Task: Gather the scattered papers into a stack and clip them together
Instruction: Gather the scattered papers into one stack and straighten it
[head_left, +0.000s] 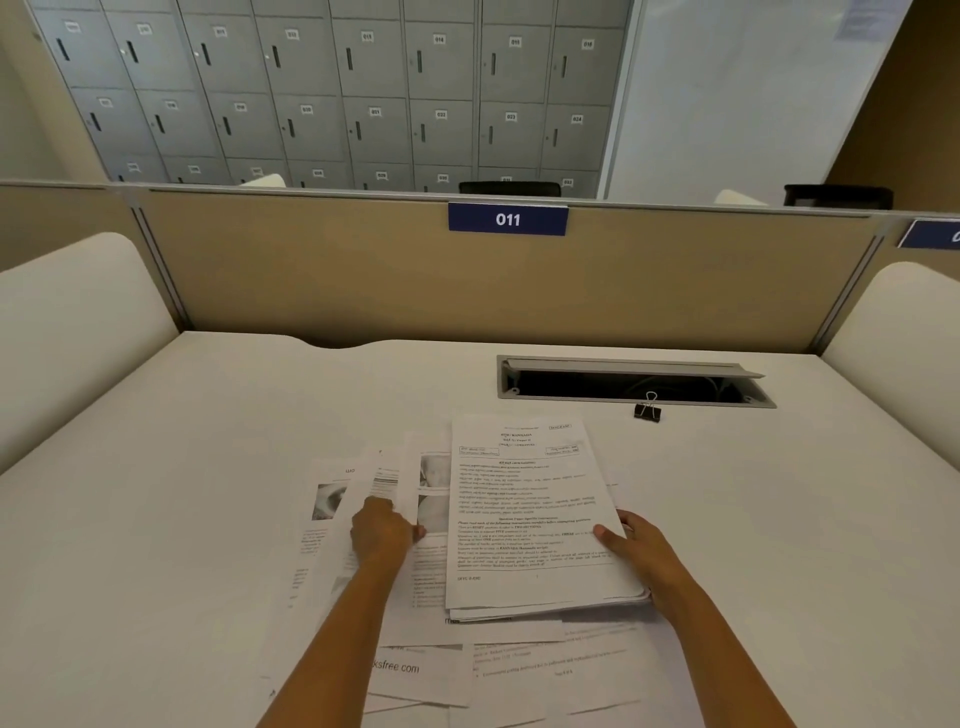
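Loose sheets (395, 667): lying nearest the viewer, overlapping one another on the white bench (156, 519), fanning out to the left and running under both forearms. At least five are showing, and the overlap is hiding the exact count.
Stack (524, 519): one, lying on top of the loose sheets at mid-bench, printed top page facing up, edges not quite squared.
Right hand (641, 558): gripping the stack's right edge, thumb pressing on the top page, the other fingers hidden beneath.
Left hand (382, 532): resting with bent fingers on the fanned sheets just left of the stack. Whether it is pinching one cannot be told.
Binder clip (647, 410): one, black with wire handles, sitting apart from the papers beyond the stack, just beside the near rim of the cable hatch (634, 382).
Cable hatch: one, its lid standing open.
Partition (311, 270): running behind the bench, carrying two blue plates, one (507, 219) reading 011, the other cut off at the right edge.
Lockers (337, 93): standing in numbered rows beyond.
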